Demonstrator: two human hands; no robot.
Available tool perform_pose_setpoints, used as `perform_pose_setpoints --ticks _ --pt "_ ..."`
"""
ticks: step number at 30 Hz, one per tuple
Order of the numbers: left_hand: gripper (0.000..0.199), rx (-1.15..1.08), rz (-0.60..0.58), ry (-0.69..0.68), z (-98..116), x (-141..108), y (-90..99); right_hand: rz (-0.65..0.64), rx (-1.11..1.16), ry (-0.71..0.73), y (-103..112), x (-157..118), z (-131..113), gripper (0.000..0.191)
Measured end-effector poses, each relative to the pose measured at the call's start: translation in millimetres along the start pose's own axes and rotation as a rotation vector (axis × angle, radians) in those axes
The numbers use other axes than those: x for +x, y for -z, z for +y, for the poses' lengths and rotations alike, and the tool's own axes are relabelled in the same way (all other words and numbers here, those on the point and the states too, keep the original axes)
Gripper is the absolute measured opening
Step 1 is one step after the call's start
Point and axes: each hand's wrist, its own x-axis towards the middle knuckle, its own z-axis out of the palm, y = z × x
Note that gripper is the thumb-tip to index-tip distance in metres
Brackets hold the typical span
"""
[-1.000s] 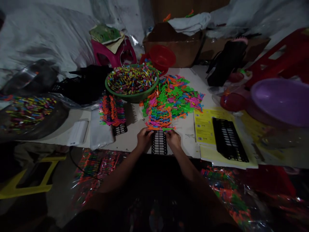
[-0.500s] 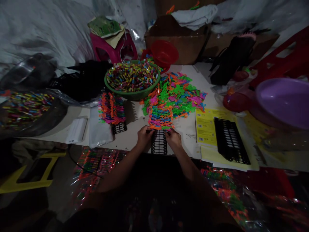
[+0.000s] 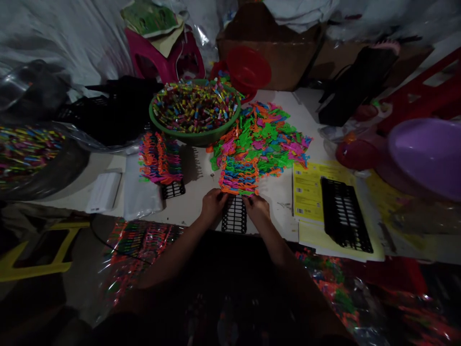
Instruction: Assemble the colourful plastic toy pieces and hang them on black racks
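Note:
In front of me lies a black slotted plastic rack (image 3: 234, 217), its far part covered by rows of colourful plastic pieces (image 3: 239, 173) in orange, blue, pink and green. My left hand (image 3: 213, 204) has its fingers closed at the rack's left edge, by the nearest row. On the opposite edge, my right hand (image 3: 258, 209) is also closed, fingertips beside an orange and green piece. Whether a small piece is pinched in either hand is too dark to make out. Just beyond spreads a loose pile of similar pieces (image 3: 268, 139).
A green basin (image 3: 153, 117) heaped with small colourful tubes stands behind the pile. At left are a second filled rack (image 3: 160, 158), clear plastic bags (image 3: 142, 197) and a white box (image 3: 104, 192). Black racks (image 3: 344, 211) rest on yellow sheets (image 3: 306, 192) at right, near a purple basin (image 3: 428, 154).
The view has shifted slightly, so the surroundings sit a little differently in the picture. Both hands stay at the same rack edges, with only small finger movement.

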Motion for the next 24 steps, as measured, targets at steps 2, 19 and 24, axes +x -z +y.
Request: perform_pose_setpoints --ticks 2,19,24 --pt "0.018 -0.009 -0.004 0.004 -1.7 1.0 -0.7 0.013 0.008 0.016 -3.7 -0.3 1.6 0.029" --pt "0.053 -0.073 0.406 -0.116 21.9 0.6 35.5 0.022 0.334 -0.04 42.3 31.8 52.2 0.023" --pt "0.044 -0.054 0.448 -0.463 38.8 -8.9 28.2 0.461 0.251 -0.292 63.9 87.0 79.7 0.046"
